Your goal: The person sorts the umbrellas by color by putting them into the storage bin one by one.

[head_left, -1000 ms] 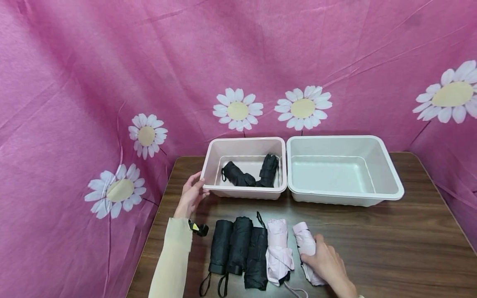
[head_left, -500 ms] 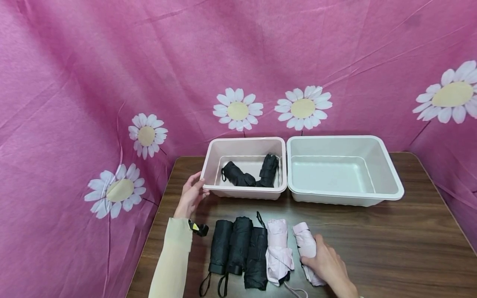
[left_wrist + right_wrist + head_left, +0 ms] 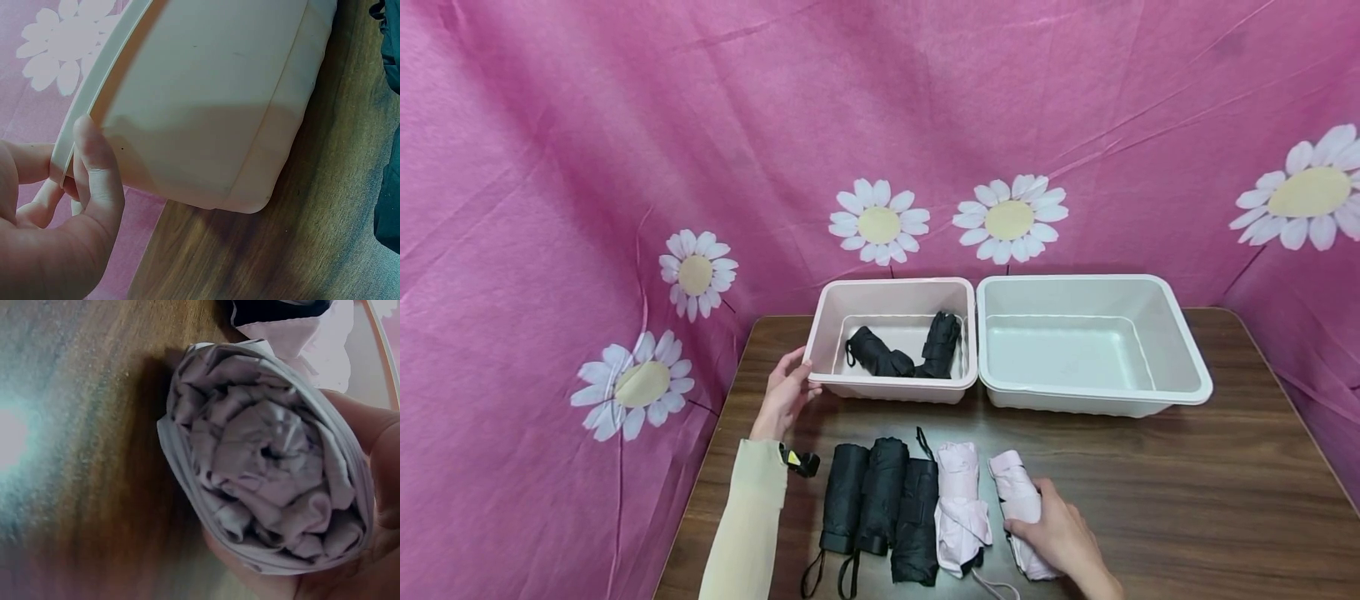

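Observation:
My left hand (image 3: 784, 396) holds the front left corner of the pale pinkish bin (image 3: 889, 386). In the left wrist view its thumb lies on the outer wall, with fingers behind the rim. Two folded black umbrellas (image 3: 878, 353) lie inside that bin. On the table at the right, my right hand (image 3: 1063, 537) grips a rolled pale pink umbrella (image 3: 1017, 493); the right wrist view looks at the umbrella's rolled end (image 3: 269, 450). Just left of it lies another pale pink umbrella (image 3: 958, 500), its cord trailing toward the front.
Three black folded umbrellas (image 3: 883, 496) lie side by side left of the pink ones. A larger white bin (image 3: 1093, 400) stands against the pinkish bin's right side. Behind the brown wooden table (image 3: 1247, 475) hangs a pink cloth (image 3: 925, 100) with daisies.
The right hand and the pink umbrella it grips have shifted very slightly to the right. The left hand stays at the bin's corner.

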A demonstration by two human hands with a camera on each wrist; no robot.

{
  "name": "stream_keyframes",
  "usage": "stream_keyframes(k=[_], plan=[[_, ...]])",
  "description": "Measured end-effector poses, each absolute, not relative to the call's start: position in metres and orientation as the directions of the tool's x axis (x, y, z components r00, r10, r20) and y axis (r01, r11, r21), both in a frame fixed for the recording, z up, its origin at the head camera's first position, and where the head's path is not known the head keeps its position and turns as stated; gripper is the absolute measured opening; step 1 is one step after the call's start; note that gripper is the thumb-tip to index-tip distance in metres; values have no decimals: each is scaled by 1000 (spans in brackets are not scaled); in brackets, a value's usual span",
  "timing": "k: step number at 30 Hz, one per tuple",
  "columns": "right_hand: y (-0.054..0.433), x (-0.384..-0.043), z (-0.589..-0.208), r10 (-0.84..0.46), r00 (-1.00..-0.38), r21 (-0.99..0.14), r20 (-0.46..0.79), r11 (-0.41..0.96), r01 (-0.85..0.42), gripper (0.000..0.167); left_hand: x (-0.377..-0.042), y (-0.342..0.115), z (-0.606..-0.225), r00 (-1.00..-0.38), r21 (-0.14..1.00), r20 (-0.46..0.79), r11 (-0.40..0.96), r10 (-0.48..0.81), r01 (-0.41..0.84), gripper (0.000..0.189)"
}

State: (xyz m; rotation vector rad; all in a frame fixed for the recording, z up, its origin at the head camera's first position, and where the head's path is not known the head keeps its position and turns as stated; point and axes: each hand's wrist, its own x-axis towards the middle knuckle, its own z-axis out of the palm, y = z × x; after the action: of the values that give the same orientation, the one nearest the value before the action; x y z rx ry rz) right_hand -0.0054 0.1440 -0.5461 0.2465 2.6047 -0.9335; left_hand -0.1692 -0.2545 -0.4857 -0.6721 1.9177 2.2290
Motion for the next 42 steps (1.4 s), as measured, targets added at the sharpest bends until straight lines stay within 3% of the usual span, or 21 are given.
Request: stream_keyframes(k=[13,29,42], plan=[[150,-5,-548,11,-931,-696,-364,661,280,74,-169,-255,-486,-895,910,-405,-176,-187,-375,45],[151,-10,-510,-66,-937,-860,-343,424,285,64,-169,-255,-486,-896,911,-400,-190,-192,-366,46],[155,-12,-488,-143,-961,-912,-238,372,170,63,-169,-255,-484,-899,912,-401,-167,-178,-374,46]])
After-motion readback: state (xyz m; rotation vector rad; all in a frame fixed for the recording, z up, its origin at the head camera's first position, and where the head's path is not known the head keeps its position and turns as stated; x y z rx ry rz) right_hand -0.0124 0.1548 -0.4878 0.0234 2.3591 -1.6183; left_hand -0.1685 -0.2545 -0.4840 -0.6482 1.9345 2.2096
